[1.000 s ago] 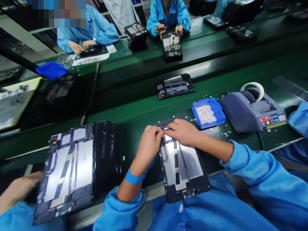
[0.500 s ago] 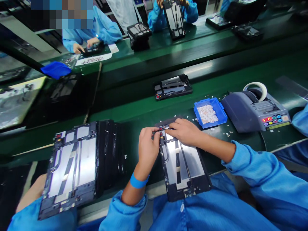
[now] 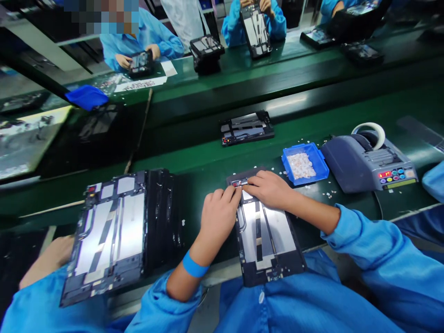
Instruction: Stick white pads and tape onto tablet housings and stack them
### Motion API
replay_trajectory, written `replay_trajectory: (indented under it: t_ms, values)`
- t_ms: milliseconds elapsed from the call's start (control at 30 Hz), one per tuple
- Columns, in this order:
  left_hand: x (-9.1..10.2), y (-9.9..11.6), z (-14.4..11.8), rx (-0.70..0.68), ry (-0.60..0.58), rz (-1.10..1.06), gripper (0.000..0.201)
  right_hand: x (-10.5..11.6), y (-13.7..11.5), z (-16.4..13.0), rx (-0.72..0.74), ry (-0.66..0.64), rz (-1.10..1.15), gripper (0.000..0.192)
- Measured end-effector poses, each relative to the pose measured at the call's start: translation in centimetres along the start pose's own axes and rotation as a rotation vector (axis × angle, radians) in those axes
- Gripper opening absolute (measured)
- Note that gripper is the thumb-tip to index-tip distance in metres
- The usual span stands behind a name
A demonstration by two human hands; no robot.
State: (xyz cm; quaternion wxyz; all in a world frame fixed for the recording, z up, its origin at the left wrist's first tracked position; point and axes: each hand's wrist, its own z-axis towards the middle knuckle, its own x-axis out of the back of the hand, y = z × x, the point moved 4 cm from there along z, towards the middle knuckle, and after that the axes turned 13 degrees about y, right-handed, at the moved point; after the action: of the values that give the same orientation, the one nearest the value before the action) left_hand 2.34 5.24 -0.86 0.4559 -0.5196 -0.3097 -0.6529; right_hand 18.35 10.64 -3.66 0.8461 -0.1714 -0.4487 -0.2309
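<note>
An opened tablet housing [image 3: 277, 231] lies before me, its near end over the bench edge against my lap. My left hand [image 3: 220, 212], with a blue band at the wrist, bends over its upper left corner, fingertips pressed together. From the right, my right hand [image 3: 268, 189] reaches across the top edge, its fingers closed and nearly meeting the left fingertips. Whatever small part lies under the fingertips is hidden. Silver plates, dark strips and a cable show on the housing.
On the left leans a stack of similar tablet housings [image 3: 111, 231], a co-worker's hand [image 3: 57, 256] beside it. Another housing [image 3: 248, 128] lies ahead. A blue bin [image 3: 305, 164] of small pale pieces stands by a tape dispenser [image 3: 367, 162]. Co-workers sit across the bench.
My left hand has turned over the corner, its fingers now bent down rather than pinching from the side. My right hand stays almost in place. The view has shifted slightly.
</note>
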Motion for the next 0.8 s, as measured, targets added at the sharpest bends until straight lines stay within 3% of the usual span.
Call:
replay_trajectory:
  t_ms: [100, 200, 333, 400, 467, 533, 633, 700, 800]
  values:
    - [0.3, 0.2, -0.2, -0.005, -0.001, 0.000, 0.043, 0.3, 0.2, 0.1, -0.011, 0.008, 0.009, 0.026]
    - [0.2, 0.1, -1.3, -0.013, 0.021, -0.034, 0.048, 2.3, 0.5, -1.3, -0.140, 0.103, 0.076, 0.028]
    - [-0.9, -0.3, -3.3, 0.042, 0.031, -0.110, 0.060, 5.9, 0.9, -7.0, -0.577, 0.232, 0.176, 0.032]
    - [-1.4, -0.5, -4.4, 0.145, 0.089, -0.219, 0.058, 6.7, 0.5, -10.2, -0.821, 0.173, 0.205, 0.036]
    - [-2.0, -0.5, -5.5, 0.321, 0.171, -0.394, 0.053, 6.8, -0.9, -12.1, -0.924, 0.046, 0.296, 0.042]
    - [-2.8, 0.0, -6.6, 0.476, 0.193, -0.603, 0.049, 6.6, -2.9, -12.5, -0.894, -0.063, 0.412, 0.045]
    - [-3.3, 1.4, -7.9, 0.597, 0.189, -0.809, 0.047, 7.3, -5.4, -11.6, -0.901, -0.032, 0.478, 0.052]
    - [-2.7, 1.9, -8.6, 0.668, 0.253, -0.892, 0.049, 8.0, -6.3, -10.7, -1.009, 0.050, 0.599, 0.057]
    - [-1.2, 1.3, -10.0, 0.811, 0.407, -1.093, 0.054, 8.3, -6.7, -8.3, -1.203, 0.082, 1.018, 0.061]
